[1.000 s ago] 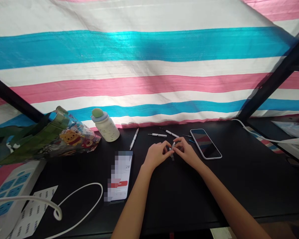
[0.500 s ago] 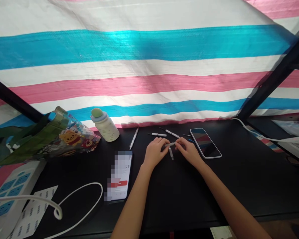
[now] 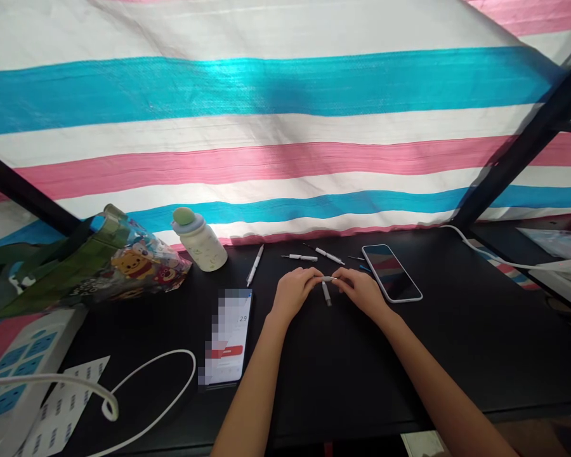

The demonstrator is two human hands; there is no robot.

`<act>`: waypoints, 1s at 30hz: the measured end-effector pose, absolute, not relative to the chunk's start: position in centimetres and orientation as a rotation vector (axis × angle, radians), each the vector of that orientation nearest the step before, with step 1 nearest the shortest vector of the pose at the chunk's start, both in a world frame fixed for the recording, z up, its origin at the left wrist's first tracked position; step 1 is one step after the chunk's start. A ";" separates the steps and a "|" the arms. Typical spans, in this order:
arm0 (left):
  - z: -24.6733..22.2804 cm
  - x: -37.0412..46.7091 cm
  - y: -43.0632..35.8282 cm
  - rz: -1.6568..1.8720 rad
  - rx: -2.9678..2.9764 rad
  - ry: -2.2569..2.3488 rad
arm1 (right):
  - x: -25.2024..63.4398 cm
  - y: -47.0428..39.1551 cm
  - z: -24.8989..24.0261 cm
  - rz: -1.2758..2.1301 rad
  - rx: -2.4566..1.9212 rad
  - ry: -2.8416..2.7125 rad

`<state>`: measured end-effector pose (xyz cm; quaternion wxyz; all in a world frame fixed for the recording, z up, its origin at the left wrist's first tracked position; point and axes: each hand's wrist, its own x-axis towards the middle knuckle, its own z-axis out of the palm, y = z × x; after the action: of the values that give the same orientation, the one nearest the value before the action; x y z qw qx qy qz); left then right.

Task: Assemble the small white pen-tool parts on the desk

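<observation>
My left hand (image 3: 292,293) and my right hand (image 3: 361,293) meet above the black desk, fingertips pinched on the two ends of a short grey-white pen part (image 3: 328,278). Just below it lies another grey pen piece (image 3: 327,294), slanting toward me. Beyond the fingers are two slim white pens without full barrels, one lying level (image 3: 301,258) and one tilted (image 3: 328,255). A whole white pen (image 3: 255,265) rests to the left. Near my right hand are a small blue piece (image 3: 364,268) and a thin dark stick (image 3: 356,258), too small to identify.
A lit phone (image 3: 238,336) lies left of my left forearm, and a dark-screened phone (image 3: 393,273) right of my right hand. Farther left are a bottle (image 3: 202,244), a cartoon bag (image 3: 128,260), a power strip (image 3: 23,368), a white cable (image 3: 185,381) and a printed sheet (image 3: 71,403).
Both hands have shifted slightly, and the pen part between them sits straighter and lower. The other things stay where they were.
</observation>
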<state>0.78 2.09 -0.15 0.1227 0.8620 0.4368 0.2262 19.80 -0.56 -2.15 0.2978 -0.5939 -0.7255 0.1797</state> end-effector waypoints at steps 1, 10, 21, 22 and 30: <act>-0.1 0.8 2.1 0.663 2.513 1.269 | 19.7 -0.6 -2.1 0.451 -1.588 -1.927; 0.5 1.1 1.7 0.712 2.541 1.239 | 19.5 -1.1 -1.6 0.441 -1.602 -1.908; 0.4 1.0 1.8 0.702 2.551 1.236 | 19.3 -1.1 -1.7 0.536 -1.569 -1.905; 0.4 1.0 1.8 0.708 2.550 1.239 | 19.4 -1.1 -1.6 0.539 -1.573 -1.899; 0.3 1.0 1.9 0.682 2.537 1.236 | 19.5 -1.1 -1.7 0.482 -1.586 -1.957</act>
<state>1.04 1.90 0.34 0.1187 0.8676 0.4227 0.2333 19.51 -1.06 -1.74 0.2843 -0.5928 -0.7317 0.1802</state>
